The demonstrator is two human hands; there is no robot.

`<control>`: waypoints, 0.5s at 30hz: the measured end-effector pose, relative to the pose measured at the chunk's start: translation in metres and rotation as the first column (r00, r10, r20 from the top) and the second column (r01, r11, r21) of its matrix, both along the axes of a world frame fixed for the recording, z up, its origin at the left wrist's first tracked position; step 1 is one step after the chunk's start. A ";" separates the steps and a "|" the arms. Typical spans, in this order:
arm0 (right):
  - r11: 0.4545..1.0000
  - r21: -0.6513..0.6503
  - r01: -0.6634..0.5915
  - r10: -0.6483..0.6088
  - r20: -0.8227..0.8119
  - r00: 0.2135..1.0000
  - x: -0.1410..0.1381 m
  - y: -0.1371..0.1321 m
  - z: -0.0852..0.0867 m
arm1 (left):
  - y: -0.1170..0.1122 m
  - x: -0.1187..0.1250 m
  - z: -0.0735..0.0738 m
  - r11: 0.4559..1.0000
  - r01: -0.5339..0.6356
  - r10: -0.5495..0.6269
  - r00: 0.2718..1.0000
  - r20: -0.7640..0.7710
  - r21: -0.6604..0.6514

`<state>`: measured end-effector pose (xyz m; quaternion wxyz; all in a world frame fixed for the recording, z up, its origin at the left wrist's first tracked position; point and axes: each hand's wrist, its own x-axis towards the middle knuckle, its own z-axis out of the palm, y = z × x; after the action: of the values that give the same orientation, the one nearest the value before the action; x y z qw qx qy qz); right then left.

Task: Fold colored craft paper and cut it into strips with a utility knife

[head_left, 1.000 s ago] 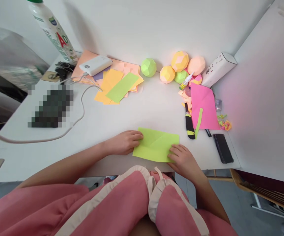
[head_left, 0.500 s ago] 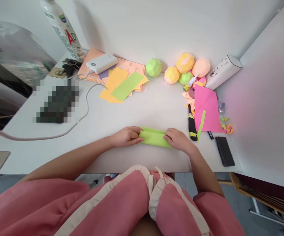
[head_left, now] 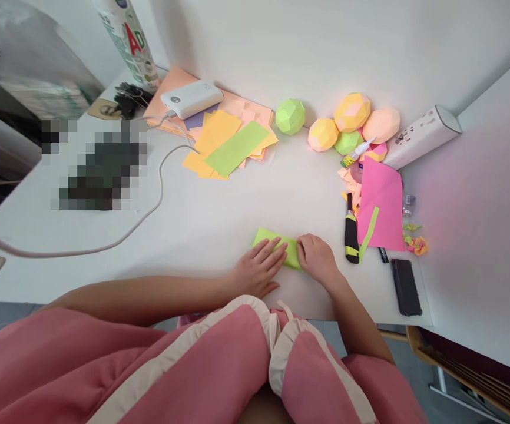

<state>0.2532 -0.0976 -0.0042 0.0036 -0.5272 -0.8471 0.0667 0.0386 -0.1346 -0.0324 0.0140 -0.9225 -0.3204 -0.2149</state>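
Note:
A folded sheet of lime-green paper [head_left: 262,235] lies flat on the white desk in front of me. My left hand [head_left: 259,270] rests palm down across its near edge, fingers stretched out over the paper. At the paper's right end is my right hand [head_left: 319,257], its fingers curled and pinching that end. Part of the sheet is hidden under both hands. Right of my right hand lie a black and lime utility knife [head_left: 351,238] and a narrow green paper strip [head_left: 370,232] on a pink sheet [head_left: 385,203].
Several faceted paper balls [head_left: 352,112] sit along the back wall beside a glue tube [head_left: 357,152]. Coloured paper sheets [head_left: 237,148] and a white power bank [head_left: 193,99] with a cable lie back left. A phone [head_left: 406,287] lies near the right edge.
My left hand has let go of the paper's left end and now lies flat on it. The upright fold has come down flat. The camera view has shifted slightly.

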 end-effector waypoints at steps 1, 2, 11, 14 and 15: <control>0.999 0.034 -0.009 0.009 -0.009 1.000 0.001 -0.001 -0.002 | -0.002 0.003 -0.004 0.999 -0.006 0.004 0.999 -0.036 -0.054; 0.997 0.069 -0.022 0.024 -0.021 0.999 0.001 -0.001 -0.003 | -0.004 0.004 -0.007 0.995 -0.015 0.009 0.998 -0.061 -0.099; 0.975 0.126 -0.184 0.176 0.067 0.982 0.009 0.003 -0.007 | -0.003 -0.003 -0.021 0.995 -0.024 0.019 0.999 -0.046 -0.100; 0.981 0.077 -0.176 0.169 0.088 0.982 0.008 0.003 -0.004 | -0.002 -0.003 -0.025 0.999 -0.004 0.005 1.000 0.015 -0.044; 0.984 0.056 -0.168 0.162 0.099 0.982 0.007 0.003 -0.003 | -0.001 -0.003 -0.027 1.000 -0.008 0.008 0.999 0.034 -0.027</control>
<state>0.2606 -0.0948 -0.0071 -0.0248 -0.4574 -0.8888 0.0149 0.0356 -0.1359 -0.0590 -0.0032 -0.9175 -0.3272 -0.2262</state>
